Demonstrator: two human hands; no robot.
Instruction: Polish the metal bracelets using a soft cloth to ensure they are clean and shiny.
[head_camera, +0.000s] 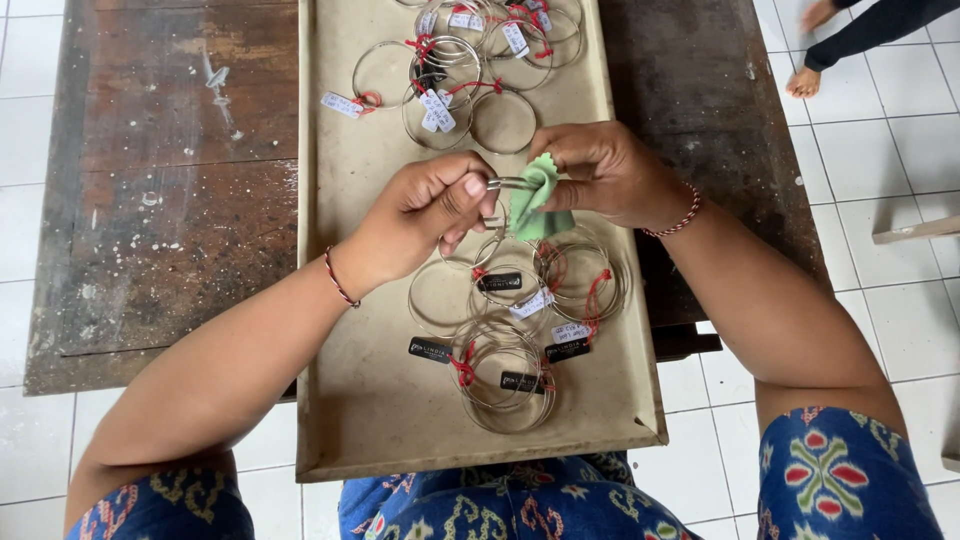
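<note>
Nearest the viewer, a lap in blue patterned cloth (500, 505) meets the near rim of a long beige tray (345, 400), which lies on a dark, worn wooden surface (170, 200). On the near half of the tray sits a cluster of thin silver bangles (505, 375), overlapping one another, tied with red thread and carrying small black and white tags. Above this cluster, the left hand (425, 215) pinches 1 silver bangle (508, 184) between thumb and forefingers, fingers closed narrowly on its rim. The right hand (605, 170) grips a green cloth (535, 200), its fingers folded around the cloth and pressing it against the same bangle, so that both hands meet over the middle of the tray. Each wrist wears a thin red cord bracelet. Farther along the tray lies a second group of bangles (470, 60) with white tags and red thread. Beyond the surface, on the white tiled floor (890, 140), the bare feet of another person (805, 80) appear at the upper right.
</note>
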